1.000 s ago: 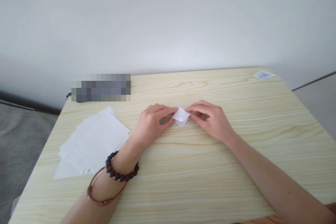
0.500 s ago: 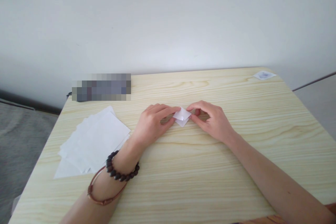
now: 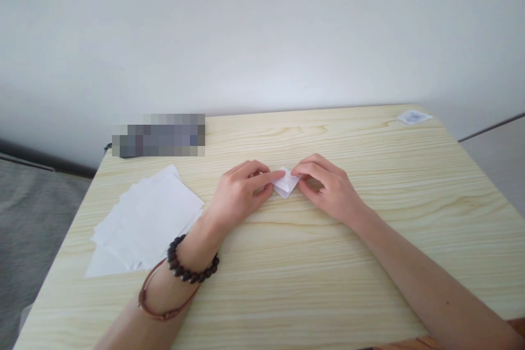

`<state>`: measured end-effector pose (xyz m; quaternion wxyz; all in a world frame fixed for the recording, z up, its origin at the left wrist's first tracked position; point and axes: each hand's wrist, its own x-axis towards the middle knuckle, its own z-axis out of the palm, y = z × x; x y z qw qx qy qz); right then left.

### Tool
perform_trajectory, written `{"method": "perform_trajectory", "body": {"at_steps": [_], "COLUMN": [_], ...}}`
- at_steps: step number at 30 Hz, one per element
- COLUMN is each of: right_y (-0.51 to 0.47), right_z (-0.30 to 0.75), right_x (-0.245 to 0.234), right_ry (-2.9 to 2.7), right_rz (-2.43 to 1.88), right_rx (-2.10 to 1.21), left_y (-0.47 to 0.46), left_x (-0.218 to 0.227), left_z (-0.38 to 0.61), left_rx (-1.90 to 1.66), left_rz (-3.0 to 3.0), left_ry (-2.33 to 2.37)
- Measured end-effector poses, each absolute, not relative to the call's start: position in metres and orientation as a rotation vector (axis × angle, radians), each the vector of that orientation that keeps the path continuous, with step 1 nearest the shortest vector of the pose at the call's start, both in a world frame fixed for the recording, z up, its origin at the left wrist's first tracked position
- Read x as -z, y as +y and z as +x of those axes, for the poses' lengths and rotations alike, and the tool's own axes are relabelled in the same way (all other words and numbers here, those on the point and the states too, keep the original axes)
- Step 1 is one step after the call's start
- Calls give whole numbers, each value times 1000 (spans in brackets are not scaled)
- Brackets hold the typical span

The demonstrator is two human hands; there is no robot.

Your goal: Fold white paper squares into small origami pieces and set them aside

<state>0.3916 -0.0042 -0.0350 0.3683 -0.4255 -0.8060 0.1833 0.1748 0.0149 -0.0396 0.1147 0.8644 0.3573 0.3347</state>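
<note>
A small folded white paper piece (image 3: pixel 286 184) lies on the light wooden table (image 3: pixel 311 273) near its middle. My left hand (image 3: pixel 238 195) pinches its left side, forefinger laid over the top. My right hand (image 3: pixel 328 186) pinches its right corner between thumb and forefinger. The fingertips of the two hands almost meet over the paper, which they partly cover. A dark bead bracelet and a red cord sit on my left wrist.
A loose stack of white paper sheets (image 3: pixel 141 224) lies on the table's left part. A dark blurred object (image 3: pixel 158 135) rests at the back left edge. A small white paper scrap (image 3: pixel 413 116) sits at the far right corner. A white wall stands behind.
Both hands have closed in on the folded paper; less of it shows now. My right fingers moved left onto its corner and my left forefinger slid further over it.
</note>
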Motion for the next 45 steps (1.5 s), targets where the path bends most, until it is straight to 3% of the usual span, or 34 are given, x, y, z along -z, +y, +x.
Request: {"method": "perform_trajectory", "body": {"at_steps": [11,22,34,45], "right_y": [-5,-5,-5,-6], "right_z": [385,389,399,400], "right_x": [35,36,34,29], "right_ry": [-2072,-2089,-1929,-1872], "right_rz": [-1183,-945,-966,-983], "right_rx": [-367,-179,-657,-782], "left_y": [10,8,10,13], "left_x": [30,29,31,18], "left_z": [180,182,181,174], "left_rx": [-972,-936,-892,-793], "left_rz": [2408,2036,1490,1447], "left_ry": [1070,1224,922,812]}}
